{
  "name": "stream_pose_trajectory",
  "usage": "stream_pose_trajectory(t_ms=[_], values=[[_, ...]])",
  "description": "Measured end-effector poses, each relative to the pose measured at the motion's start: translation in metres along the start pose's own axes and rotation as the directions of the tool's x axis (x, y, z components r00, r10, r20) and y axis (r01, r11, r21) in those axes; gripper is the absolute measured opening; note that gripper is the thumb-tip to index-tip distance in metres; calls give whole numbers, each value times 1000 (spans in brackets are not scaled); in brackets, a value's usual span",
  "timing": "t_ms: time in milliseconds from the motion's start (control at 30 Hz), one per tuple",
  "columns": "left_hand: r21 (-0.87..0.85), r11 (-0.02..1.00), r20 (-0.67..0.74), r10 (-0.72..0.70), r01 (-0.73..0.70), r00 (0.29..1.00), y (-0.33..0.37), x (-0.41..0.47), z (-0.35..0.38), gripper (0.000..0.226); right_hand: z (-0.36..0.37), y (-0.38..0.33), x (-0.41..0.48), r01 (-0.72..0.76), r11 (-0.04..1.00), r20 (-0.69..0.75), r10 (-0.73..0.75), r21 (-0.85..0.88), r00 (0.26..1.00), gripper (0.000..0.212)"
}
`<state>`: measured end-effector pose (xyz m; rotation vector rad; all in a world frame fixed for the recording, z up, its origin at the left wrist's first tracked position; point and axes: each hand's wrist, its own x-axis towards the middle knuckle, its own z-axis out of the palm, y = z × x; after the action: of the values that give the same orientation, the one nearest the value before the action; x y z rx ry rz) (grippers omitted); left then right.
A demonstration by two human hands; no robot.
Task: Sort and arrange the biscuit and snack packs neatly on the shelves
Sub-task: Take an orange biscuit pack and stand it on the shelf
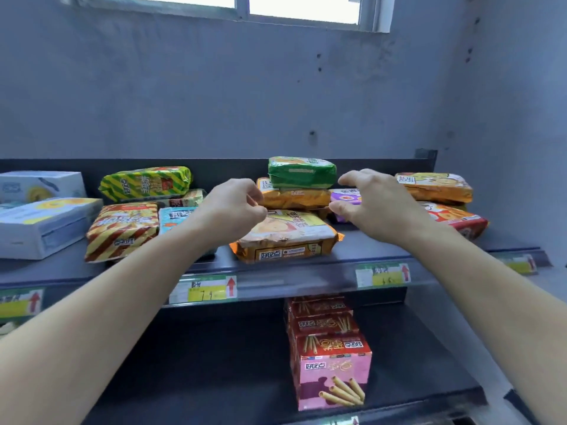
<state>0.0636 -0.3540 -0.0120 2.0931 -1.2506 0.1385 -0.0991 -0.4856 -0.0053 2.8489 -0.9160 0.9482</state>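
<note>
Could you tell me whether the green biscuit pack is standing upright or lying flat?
Lying flat: the green pack rests on its broad face atop an orange pack in the middle stack.

"好吃点" on the orange pack (285, 240) and pink box (333, 375); red arrows on price tags (204, 290)

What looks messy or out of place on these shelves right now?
The upper shelf is jumbled. In the middle, a green pack lies on an orange pack, with a purple pack beside them: mixed kinds, heaped. The red-striped pack at left sits tilted. The boxes below stand in a tidy row.
</note>
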Motion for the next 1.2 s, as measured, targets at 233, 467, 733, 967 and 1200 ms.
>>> stream_pose_trajectory(t_ms=[233,467,733,967,1200], values=[[-129,991,-37,21,-26,999,37,13,24,18,-12,65,16,-149,989,-42,150,16,988,49],[-291,956,236,51,21,970,125,57,119,16,-23,157,6,-411,911,30,412,-40,911,44],[-408,752,530,-267,518,805,166,84,178,36,-12,229,13,-614,773,166,592,162,789,40],[-444,627,592,-330,640,735,171,95,182,7,1,228,21,-690,543,375,584,479,720,31],[-585,740,275,-204,332,940,151,83,127,20,-11,183,28,-537,469,349,430,701,832,22]])
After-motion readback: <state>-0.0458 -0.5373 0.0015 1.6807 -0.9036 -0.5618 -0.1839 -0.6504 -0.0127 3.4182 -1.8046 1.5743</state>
